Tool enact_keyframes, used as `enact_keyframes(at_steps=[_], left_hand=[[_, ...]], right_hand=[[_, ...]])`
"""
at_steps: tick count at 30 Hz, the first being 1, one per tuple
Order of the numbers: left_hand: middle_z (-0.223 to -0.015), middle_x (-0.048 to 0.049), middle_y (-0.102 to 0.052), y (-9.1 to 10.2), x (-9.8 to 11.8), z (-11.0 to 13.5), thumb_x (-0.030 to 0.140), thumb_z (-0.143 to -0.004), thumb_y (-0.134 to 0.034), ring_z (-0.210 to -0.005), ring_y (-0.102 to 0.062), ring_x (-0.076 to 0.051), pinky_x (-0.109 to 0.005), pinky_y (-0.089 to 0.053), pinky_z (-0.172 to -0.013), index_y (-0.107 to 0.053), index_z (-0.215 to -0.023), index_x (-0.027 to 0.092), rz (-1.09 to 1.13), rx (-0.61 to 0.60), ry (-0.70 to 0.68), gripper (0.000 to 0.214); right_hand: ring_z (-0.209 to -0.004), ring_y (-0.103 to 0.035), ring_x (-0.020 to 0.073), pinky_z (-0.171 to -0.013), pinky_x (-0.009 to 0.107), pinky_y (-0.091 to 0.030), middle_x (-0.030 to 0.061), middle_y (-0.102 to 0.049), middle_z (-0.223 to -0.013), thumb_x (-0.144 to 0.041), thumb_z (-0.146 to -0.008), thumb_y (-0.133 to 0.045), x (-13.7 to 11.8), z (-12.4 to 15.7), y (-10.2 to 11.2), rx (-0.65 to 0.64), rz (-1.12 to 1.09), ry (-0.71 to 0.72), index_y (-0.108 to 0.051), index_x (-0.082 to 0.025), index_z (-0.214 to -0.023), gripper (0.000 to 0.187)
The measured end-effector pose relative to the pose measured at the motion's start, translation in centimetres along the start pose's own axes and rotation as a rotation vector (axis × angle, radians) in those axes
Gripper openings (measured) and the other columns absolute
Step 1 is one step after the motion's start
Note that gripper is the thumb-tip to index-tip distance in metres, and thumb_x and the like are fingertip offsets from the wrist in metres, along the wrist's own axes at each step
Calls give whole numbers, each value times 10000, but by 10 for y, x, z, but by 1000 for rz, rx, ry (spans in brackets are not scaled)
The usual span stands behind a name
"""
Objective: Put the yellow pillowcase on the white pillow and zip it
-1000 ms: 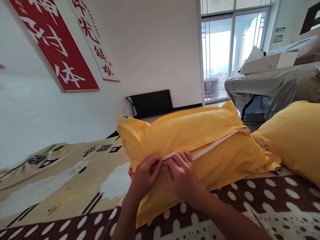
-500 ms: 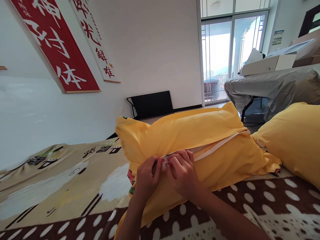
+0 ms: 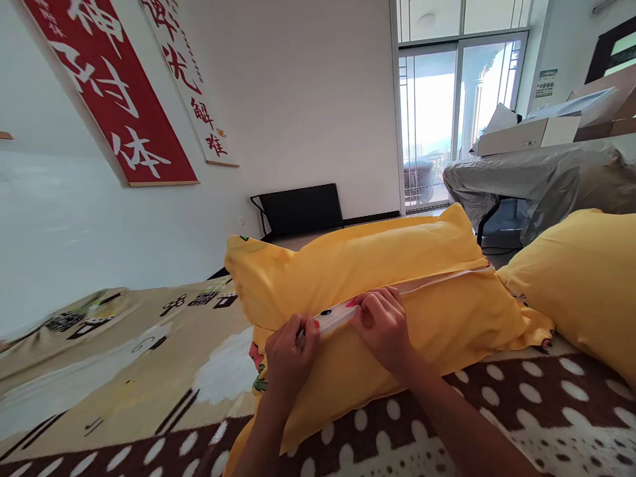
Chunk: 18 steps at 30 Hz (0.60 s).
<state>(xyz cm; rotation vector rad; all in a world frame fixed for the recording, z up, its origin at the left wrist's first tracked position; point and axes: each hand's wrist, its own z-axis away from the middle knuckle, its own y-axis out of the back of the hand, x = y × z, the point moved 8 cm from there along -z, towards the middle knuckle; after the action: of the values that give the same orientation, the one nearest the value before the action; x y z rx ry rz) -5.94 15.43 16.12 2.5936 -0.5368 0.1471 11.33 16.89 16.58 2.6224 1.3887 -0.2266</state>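
A plump yellow pillow [image 3: 377, 258] lies in front of me, with a long white zipper [image 3: 335, 319] running slantwise across its near side. My left hand [image 3: 291, 351] is closed in a pinch at the zipper's left part. Farther right along the same line, my right hand [image 3: 382, 328] pinches the zipper; the fingers hide whether a pull tab is between them. Between the hands shows a white strip with a small dark spot. Toward the pillow's right end the seam gapes slightly.
Under the pillow is a beige and brown patterned blanket [image 3: 149, 391]. A second yellow pillow [image 3: 581, 278] touches it at the right. Behind stand a black bench [image 3: 301, 209], a plastic-covered table [image 3: 541, 175] with boxes [image 3: 527, 136], and a sliding glass door [image 3: 430, 119].
My right hand has moved to the right along the zipper, away from my left hand, baring more of the white strip between them. The gap on the right has narrowed.
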Motion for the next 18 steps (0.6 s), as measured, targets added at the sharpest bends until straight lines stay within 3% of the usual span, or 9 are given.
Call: enact_keyframes(at_steps=[5,9,13,18], left_hand=[[-461,35,-423,6,4,0,220,-856,-423,-435,-396,-80,-224,-301,-491,-363,-541,186,-72,84,-78,323],[-433,32,-401,8,5,-1,222,-858,-413,-415,-390,-79,-226,-299,-477,-361,-511,180,-93,77,-115,353],[-438,28,-430,11,8,-1,205,-851,-428,-417,-423,-75,-220,-304,-479,-434,-527,167,-41,83,-182,326],[-454,24,-418,13,16,-1,179,-855,-424,-432,-419,-74,-221,-309,-491,-452,-532,159,-46,48,-226,324]], right_hand=[[-650,-532,131,-624,249,-391,7,-570,-635,-38,-745,-468,2,2,-4,-63,-7,7,-452,-198,-652,185],[-661,-522,128,-628,245,-392,3,-578,-672,-71,-758,-504,13,2,1,-210,-48,-30,-528,-189,-714,128],[-708,-550,134,-686,265,-412,0,-612,-719,-92,-786,-533,35,0,27,-328,-62,-12,-546,-196,-757,109],[-849,-620,149,-837,336,-407,12,-677,-851,-72,-824,-533,52,0,67,-258,-17,96,-513,-199,-755,146]])
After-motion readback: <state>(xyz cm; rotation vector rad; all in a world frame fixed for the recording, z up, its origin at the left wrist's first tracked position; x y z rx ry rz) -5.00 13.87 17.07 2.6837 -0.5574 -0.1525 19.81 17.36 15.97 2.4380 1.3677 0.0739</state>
